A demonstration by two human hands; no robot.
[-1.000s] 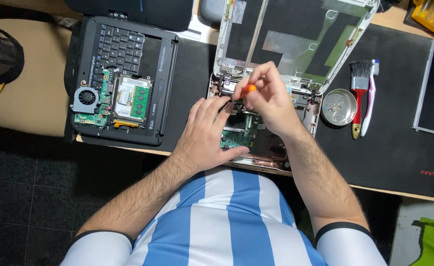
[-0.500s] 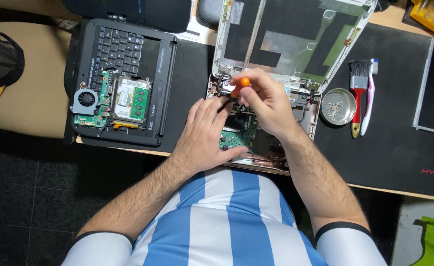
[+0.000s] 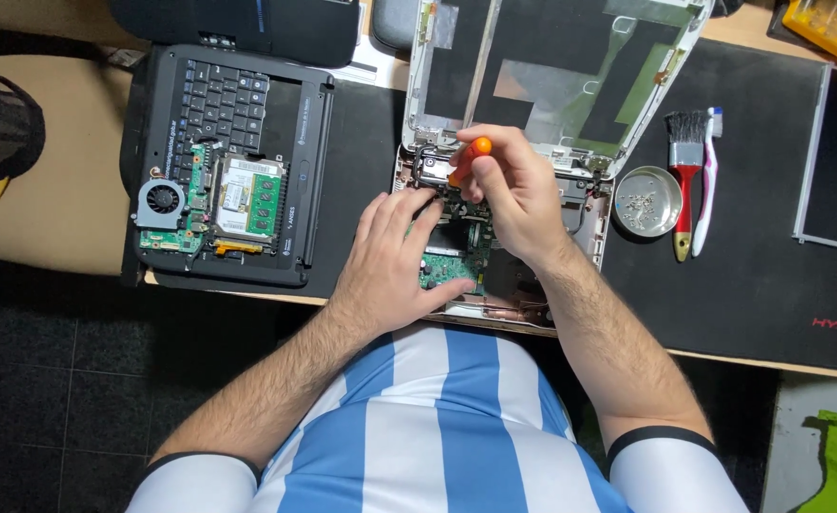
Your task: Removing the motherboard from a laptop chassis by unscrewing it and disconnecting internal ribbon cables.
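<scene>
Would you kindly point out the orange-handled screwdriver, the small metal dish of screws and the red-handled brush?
orange-handled screwdriver (image 3: 474,152), head view, on the orange handle above the right hand's fingers.
small metal dish (image 3: 666,185), head view, on its right rim.
red-handled brush (image 3: 686,185), head view, on the red handle.

Bare dark screen panel (image 3: 836,166), far right.
</scene>
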